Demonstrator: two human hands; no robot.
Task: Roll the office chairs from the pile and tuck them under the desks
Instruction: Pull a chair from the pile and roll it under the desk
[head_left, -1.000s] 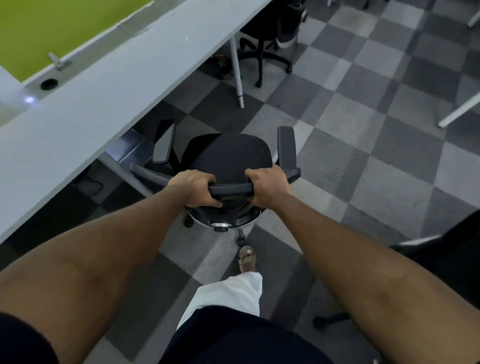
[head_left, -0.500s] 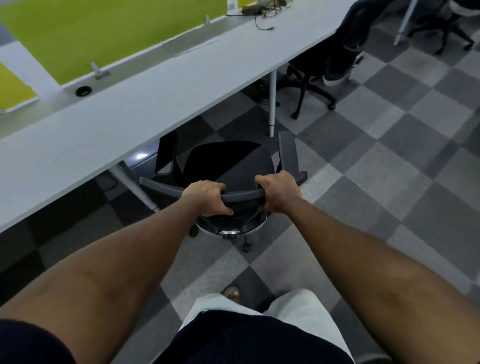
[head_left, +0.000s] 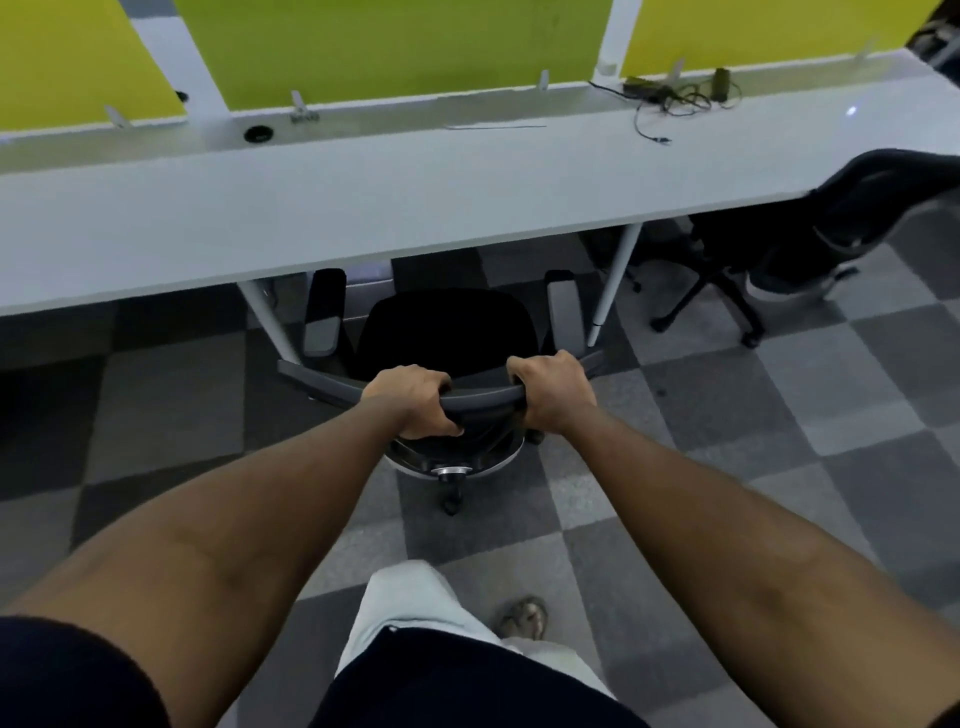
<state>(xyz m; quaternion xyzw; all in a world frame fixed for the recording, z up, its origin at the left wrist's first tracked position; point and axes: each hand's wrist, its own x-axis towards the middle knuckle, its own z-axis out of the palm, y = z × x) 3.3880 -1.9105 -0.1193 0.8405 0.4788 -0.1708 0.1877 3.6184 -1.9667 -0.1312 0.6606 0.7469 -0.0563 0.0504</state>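
Your office chair (head_left: 447, 327) faces the counter (head_left: 311, 208): its seat and both armrests point toward the counter, and its backrest is turned toward you. The top rail of the backrest runs side to side, parallel to the counter's front edge. The front ends of the armrests reach that edge, while most of the black seat sits on your side of it, between two slanted white legs (head_left: 613, 280) of the counter.

Both your arms stretch forward, nearly straight. Your left hand (head_left: 410, 402) grips the rail left of its middle, fingers (head_left: 441, 383) curled over the top and thumb underneath. Your right hand (head_left: 553, 392) grips the rail near its right end, fingers wrapped around it.

The counter is long and white. Yellow-green panels (head_left: 395, 47) stand along its far side, and tangled black cables (head_left: 670, 98) lie on it toward the right end. A second chair (head_left: 810, 244) stands at the counter's right end, partly under it. Below the counter the floor (head_left: 727, 415) is carpet in a grey checker pattern, and your sandalled foot (head_left: 524, 616) stands on it well back from the counter.
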